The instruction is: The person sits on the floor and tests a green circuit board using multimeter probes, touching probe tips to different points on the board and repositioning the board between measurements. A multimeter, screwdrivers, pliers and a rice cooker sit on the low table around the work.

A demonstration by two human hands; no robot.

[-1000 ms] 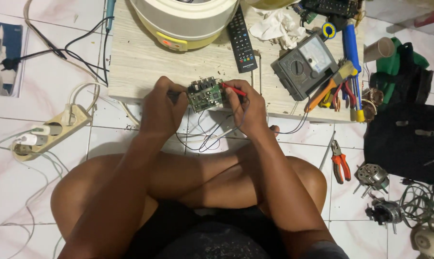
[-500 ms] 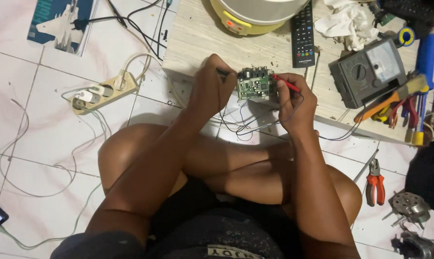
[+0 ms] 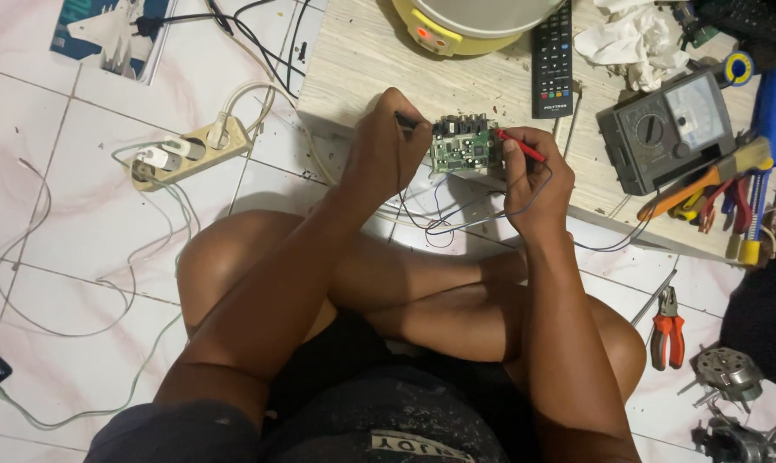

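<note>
One power strip [image 3: 189, 152] with plugs in it is seen on the white tiled floor [image 3: 70, 223], with thin wires lying around it. One low wooden counter [image 3: 362, 60] is set on the floor. The left hand [image 3: 386, 147] is closed, and the fingers are pinched on one black probe [image 3: 407, 121]. One small green circuit board [image 3: 463, 146] is held up between the two hands, over the near edge of the counter. It is packed with tiny parts, and wires hang down from it. The right hand [image 3: 532, 182] is closed too, with the fingers holding one red probe [image 3: 518, 146] whose tip is touching the board. One black remote control [image 3: 552, 58], one grey meter [image 3: 667, 129] and one pair of red pliers [image 3: 667, 329] are seen further right.
</note>
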